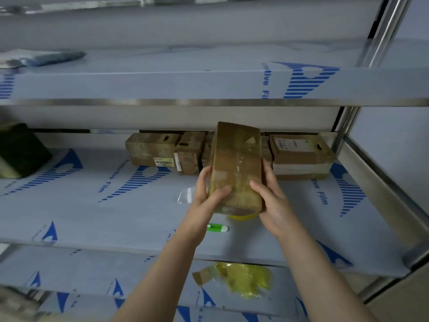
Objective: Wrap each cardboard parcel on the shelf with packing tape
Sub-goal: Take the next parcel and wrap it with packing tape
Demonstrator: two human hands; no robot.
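While both hands [209, 194] grip it — parcel [236, 168] glossy, tape-wrapped.

Dim, cool bluish light w/ no source in view — soft and even, so shadows are faint. Deepest shade lies under the upper shelf [209, 102], over the back boxes [151, 149]. The metal upright [390, 26] carries a bright glare streak; the taped parcel [236, 168] shows a dull sheen. Wide-angle distortion bends shelf edges toward the borders — top edge and bottom-left corner are smeared, out of focus. Centre approx. sharp, a bit soft overall.
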